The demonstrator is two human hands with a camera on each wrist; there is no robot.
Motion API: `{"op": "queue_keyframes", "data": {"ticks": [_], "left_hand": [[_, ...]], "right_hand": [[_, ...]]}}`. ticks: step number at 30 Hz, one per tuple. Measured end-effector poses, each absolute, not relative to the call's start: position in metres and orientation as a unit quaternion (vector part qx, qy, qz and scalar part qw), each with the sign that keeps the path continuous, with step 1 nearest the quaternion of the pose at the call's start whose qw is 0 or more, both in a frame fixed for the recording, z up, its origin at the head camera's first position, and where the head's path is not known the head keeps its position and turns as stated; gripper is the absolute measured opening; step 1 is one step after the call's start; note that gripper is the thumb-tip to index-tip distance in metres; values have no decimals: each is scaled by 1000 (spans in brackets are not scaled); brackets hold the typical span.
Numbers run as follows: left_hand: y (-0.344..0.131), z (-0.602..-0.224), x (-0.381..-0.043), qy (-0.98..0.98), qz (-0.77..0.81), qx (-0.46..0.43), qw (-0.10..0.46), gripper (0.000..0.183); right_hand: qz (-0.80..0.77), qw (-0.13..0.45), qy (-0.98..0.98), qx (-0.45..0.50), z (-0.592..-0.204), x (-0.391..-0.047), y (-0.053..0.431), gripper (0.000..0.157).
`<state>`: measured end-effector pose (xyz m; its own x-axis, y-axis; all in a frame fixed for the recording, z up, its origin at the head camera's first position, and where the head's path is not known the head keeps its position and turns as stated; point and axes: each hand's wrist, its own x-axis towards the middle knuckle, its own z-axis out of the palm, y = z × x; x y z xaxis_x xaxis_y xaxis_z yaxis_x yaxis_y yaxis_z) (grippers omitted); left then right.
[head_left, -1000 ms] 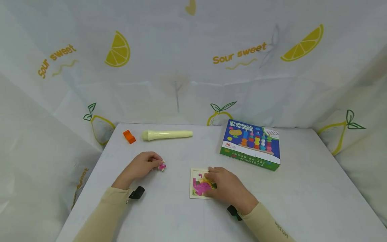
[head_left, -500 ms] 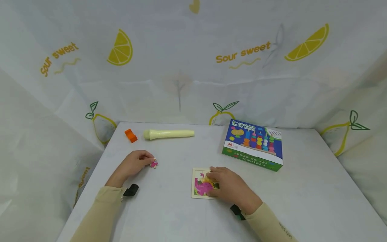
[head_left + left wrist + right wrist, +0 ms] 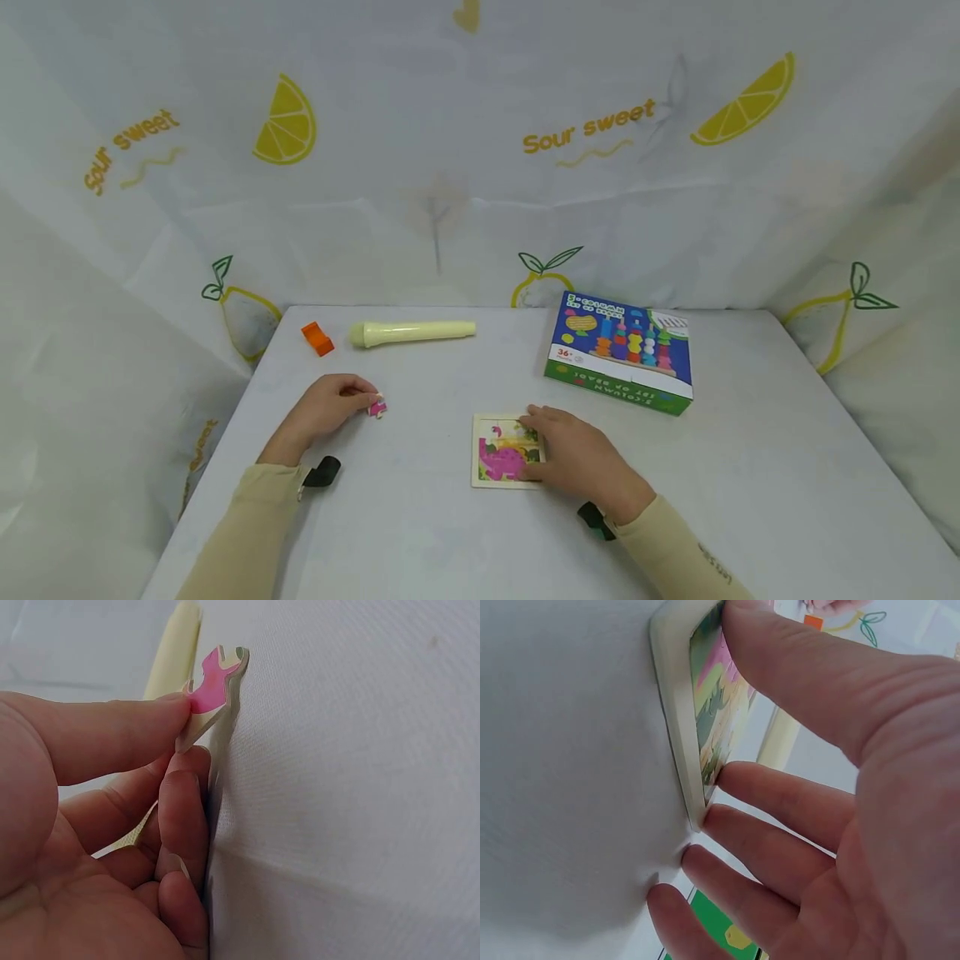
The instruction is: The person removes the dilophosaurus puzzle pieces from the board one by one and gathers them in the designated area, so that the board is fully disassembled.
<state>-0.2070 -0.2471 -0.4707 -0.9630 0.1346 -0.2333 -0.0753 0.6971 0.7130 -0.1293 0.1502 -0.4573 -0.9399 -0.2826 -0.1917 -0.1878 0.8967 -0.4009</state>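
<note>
Hands set apart over a white table point(image 3: 420, 517): right hand point(image 3: 581, 458) loosely spread, left hand point(image 3: 322, 408) closed in a pinch. Bead-set box point(image 3: 622, 350) placed at the back, apart from the right hand. Pale yellow wand point(image 3: 416, 332) laid farther back than the left hand. Puzzle tray point(image 3: 476, 454) seen flat on the table, its right side touched by right thumb and fingertips, not clasped; best steadied from the rim, so less of the picture is covered. Orange block point(image 3: 318, 339) found near the wand's thick end. Pink puzzle piece point(image 3: 210, 688) pinched by left thumb and finger, tilted, well left of the tray; contact with the table cannot be told. Grip judged sound: printed face largely uncovered, knobbed edge free. Outline best matched by eye before pressure is applied.
</note>
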Motion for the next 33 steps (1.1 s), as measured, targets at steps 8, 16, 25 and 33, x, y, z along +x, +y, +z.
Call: {"op": "queue_keyframes", "data": {"ticks": [8,16,25,33], "left_hand": [[-247,-473,-207,912,390,29,128,22],[-241,-476,-206,920,377,20,109,25],[-152,-454,-186,940,309,135,49,22],[-64,-457,-187,921,248,271,130,26]], "right_hand": [[-193,129,965,-122,-457,-128,152,73],[-185,120,966,-137,-458,-128,151,72],[-186,119,966,-137,-461,-129,150,73],[-192,107,967,-132,-462,-132,152,73]]}}
